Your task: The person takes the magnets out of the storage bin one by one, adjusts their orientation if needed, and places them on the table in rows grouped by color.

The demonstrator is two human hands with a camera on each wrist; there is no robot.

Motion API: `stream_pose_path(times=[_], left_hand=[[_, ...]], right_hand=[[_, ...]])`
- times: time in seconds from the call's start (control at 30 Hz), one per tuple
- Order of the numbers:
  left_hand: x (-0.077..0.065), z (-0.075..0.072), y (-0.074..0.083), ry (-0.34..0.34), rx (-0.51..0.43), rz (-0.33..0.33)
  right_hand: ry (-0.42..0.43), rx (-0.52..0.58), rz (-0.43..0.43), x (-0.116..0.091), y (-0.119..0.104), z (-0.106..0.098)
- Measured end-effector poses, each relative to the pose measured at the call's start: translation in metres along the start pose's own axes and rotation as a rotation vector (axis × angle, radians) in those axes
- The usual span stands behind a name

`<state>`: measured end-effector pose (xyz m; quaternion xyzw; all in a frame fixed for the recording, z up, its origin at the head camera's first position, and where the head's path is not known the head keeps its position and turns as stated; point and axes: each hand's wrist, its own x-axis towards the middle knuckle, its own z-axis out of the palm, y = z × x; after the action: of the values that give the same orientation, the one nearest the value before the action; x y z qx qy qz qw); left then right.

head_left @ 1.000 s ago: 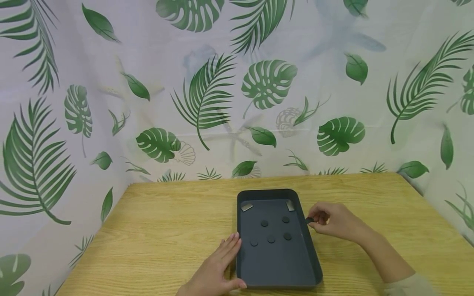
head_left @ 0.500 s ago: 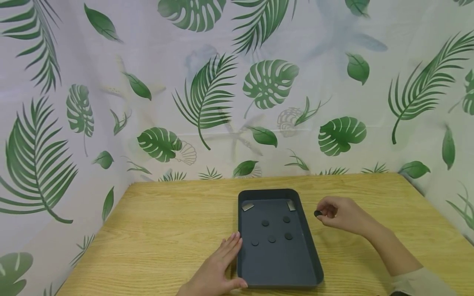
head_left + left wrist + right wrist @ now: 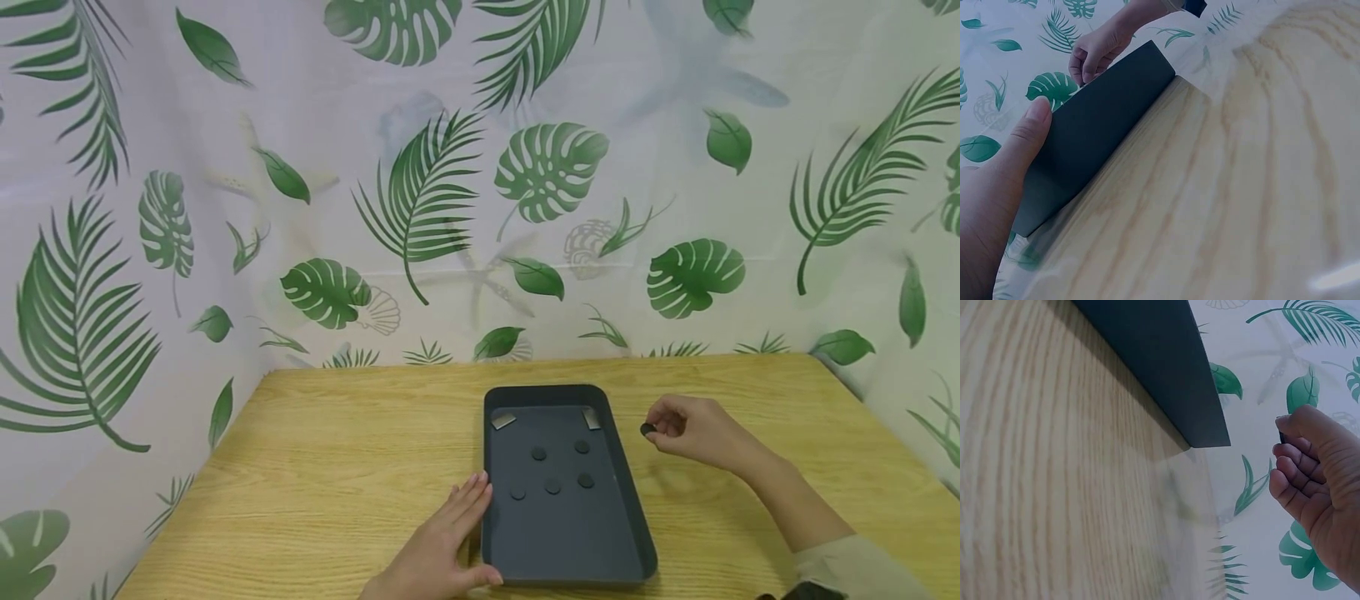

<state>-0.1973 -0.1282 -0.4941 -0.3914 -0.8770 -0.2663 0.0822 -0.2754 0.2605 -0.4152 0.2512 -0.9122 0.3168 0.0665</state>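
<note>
A dark grey rectangular tray (image 3: 566,542) with raised walls lies lengthwise on the wooden table. My left hand (image 3: 442,546) rests along its left wall, fingers straight at the rim and thumb near the front corner. Just right of the tray, my right hand (image 3: 697,429) pinches a small black disc (image 3: 647,428) between thumb and fingers. In the right wrist view the disc (image 3: 1282,436) shows only as a thin dark edge at the fingertips. Several similar dark discs (image 3: 552,486) lie on the tray floor, in two loose rows.
Two silvery rectangular pieces sit inside the tray's far corners, one piece (image 3: 503,422) at left, the other piece (image 3: 592,418) at right. The wooden table (image 3: 337,467) extends to both sides. A leaf-printed white cloth (image 3: 450,208) hangs behind it.
My right hand has drawn away from the tray's right rim, a little right and farther back, with the black disc in its fingers. The left hand stays against the tray.
</note>
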Motion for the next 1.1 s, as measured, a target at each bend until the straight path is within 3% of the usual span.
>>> stream_pose_path(times=[0.47,1.1], left_hand=[[0.001,-0.001,0.001,0.004,-0.011,0.002],[0.0,-0.001,0.0,0.016,0.027,0.028]], right_hand=[[-0.006,-0.001,0.07,0.01,0.023,0.004],[-0.033,-0.025,0.128,0.037,0.036,0.015]])
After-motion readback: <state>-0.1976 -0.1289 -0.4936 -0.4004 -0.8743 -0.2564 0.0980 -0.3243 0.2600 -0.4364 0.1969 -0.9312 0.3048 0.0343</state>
